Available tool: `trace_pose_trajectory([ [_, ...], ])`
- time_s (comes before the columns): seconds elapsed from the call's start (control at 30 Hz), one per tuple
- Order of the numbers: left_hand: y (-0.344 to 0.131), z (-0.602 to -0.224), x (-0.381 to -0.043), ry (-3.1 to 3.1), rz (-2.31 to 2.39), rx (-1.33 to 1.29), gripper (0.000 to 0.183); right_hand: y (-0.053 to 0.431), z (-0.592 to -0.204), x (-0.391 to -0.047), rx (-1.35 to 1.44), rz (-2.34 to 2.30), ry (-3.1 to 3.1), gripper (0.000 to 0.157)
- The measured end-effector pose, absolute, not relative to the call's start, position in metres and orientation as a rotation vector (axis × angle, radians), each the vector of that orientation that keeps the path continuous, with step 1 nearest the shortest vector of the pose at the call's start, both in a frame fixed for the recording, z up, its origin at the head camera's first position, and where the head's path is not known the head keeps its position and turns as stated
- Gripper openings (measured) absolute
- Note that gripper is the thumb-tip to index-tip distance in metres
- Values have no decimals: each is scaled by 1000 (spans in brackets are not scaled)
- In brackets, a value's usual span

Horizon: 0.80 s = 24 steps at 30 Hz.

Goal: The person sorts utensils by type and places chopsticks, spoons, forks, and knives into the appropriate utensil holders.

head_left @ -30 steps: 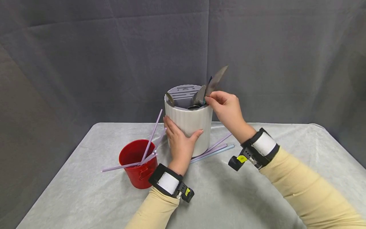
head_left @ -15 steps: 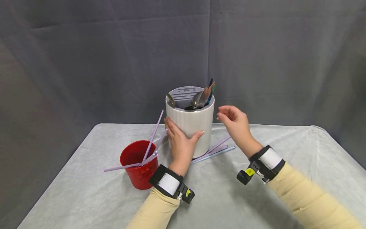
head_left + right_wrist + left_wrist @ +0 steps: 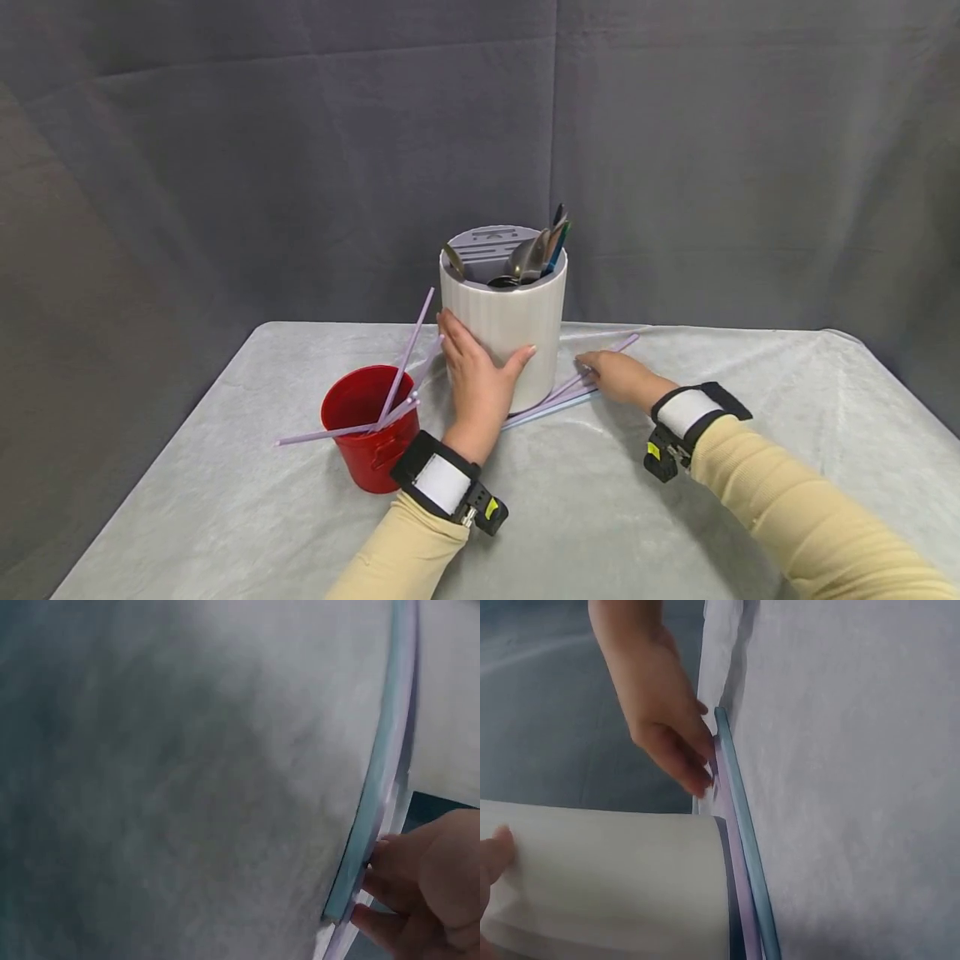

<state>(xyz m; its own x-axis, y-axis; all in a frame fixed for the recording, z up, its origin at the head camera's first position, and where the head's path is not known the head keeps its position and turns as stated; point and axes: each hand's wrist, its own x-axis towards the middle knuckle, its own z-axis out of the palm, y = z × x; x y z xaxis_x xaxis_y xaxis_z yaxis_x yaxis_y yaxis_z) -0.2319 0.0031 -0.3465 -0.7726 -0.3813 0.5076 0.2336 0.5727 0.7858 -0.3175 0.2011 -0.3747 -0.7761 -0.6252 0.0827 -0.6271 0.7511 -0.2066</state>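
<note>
My left hand (image 3: 480, 387) rests with spread fingers and outstretched thumb against the front of a white ribbed utensil holder (image 3: 525, 321). Spoons (image 3: 520, 254) and other cutlery stick up from the holder, beside its grey slotted insert (image 3: 491, 236). At the holder's foot on the right lie purple straws (image 3: 577, 383) and a light blue straw (image 3: 555, 407). My right hand (image 3: 618, 377) is low over them, pinching a purple straw (image 3: 628, 341) whose end shows beyond the fingers. In the right wrist view, fingertips (image 3: 360, 915) are right at the straws.
A red bucket (image 3: 367, 458) stands left of the holder, with several purple straws (image 3: 407, 358) leaning out of it. A light grey cloth (image 3: 585, 517) covers the table. A dark grey curtain (image 3: 675, 167) hangs behind its back edge.
My right hand has let go of a utensil at the holder's rim and come down to the straws. One purple straw has shifted right. My left hand stays on the holder.
</note>
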Motion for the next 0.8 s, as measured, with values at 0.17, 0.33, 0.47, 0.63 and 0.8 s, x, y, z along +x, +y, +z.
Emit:
trace_pose_trajectory([
  [0.17, 5, -349, -224, -2197, -1222, 92, 106, 203, -375, -319, 1034, 104, -2878, 16],
  [0.33, 4, -348, -205, -2307, -1243, -18, 105, 203, -374, -320, 960, -125, -2802, 13],
  [0.47, -3, -346, -186, -2394, -1324, -102, 104, 206, -374, -321, 991, -252, -2740, 11],
  [0.63, -13, -349, -167, -2490, -1442, -144, 101, 211, -375, -322, 1042, -347, -2654, 14],
  [0.8, -21, -353, -148, -2498, -1447, -165, 94, 218, -374, -319, 1043, -366, -2624, 15],
])
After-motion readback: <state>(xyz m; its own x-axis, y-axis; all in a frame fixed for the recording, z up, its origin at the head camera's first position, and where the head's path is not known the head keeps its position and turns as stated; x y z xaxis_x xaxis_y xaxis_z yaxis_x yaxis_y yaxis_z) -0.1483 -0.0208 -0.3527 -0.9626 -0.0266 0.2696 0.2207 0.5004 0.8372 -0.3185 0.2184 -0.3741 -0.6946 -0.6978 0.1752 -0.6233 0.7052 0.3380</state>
